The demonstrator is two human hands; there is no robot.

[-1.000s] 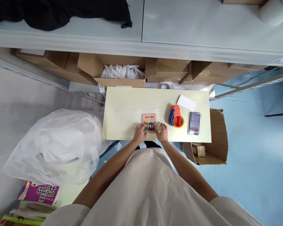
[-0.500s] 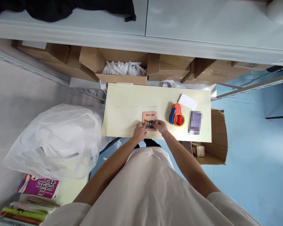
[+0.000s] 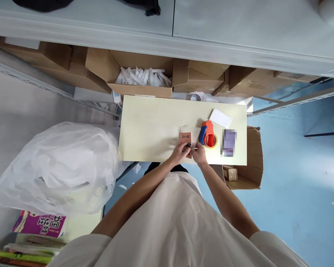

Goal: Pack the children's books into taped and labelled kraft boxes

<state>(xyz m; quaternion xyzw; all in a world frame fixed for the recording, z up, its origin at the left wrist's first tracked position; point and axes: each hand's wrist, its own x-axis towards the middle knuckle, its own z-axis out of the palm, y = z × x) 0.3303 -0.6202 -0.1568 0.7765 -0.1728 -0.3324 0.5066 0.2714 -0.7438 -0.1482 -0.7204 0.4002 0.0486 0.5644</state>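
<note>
A small pinkish booklet (image 3: 185, 137) with dark print on its cover is near the front edge of the pale yellow table (image 3: 147, 122). My left hand (image 3: 179, 153) is closed on its lower left part, the fingers lying over the cover. At the booklet's right side, my right hand (image 3: 199, 154) pinches a thin whitish edge; whether this is a page or a separate sheet I cannot tell. Just beyond the right hand lies an orange and blue tape dispenser (image 3: 207, 134) with a yellow-rimmed roll.
A white paper stack (image 3: 220, 118) and a blurred purple item (image 3: 228, 142) lie on the right. Behind stands an open carton (image 3: 140, 91) of white pieces. A large plastic bag (image 3: 58, 167) bulges at left, above a purple book (image 3: 41, 224). A cardboard box (image 3: 254, 159) stands lower right.
The booklet and my left hand have shifted right. The booklet's cover looks narrower now, and a whitish edge shows by my right hand. The whole view has also shifted slightly.
</note>
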